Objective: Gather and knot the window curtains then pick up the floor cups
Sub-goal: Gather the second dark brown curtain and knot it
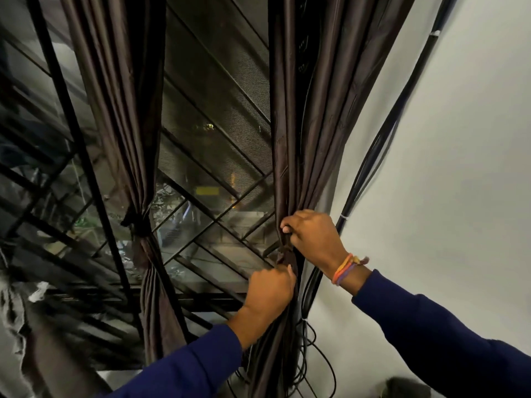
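Working on the right curtain (290,133), bunched into a tight column beside the white wall (445,168) and the black cables (370,156). Right hand (313,237) up top, fingers (287,226) curled round the gathered folds, pinching them in. Left hand (270,291) just below, fingers wrapped round the lower bundle, with a small twisted nub of cloth (283,255) showing between the two hands. Probably mid-knot here, not yet cinched; hard to say whether a full loop has formed. Left curtain (126,110) already done by the look of it: gathered and tied at a knot (138,225) in front of the window grille (218,196), tail hanging loose below. So roughly halfway through the curtain part. No cups in view anywhere, floor mostly out of frame; that half apparently not begun.
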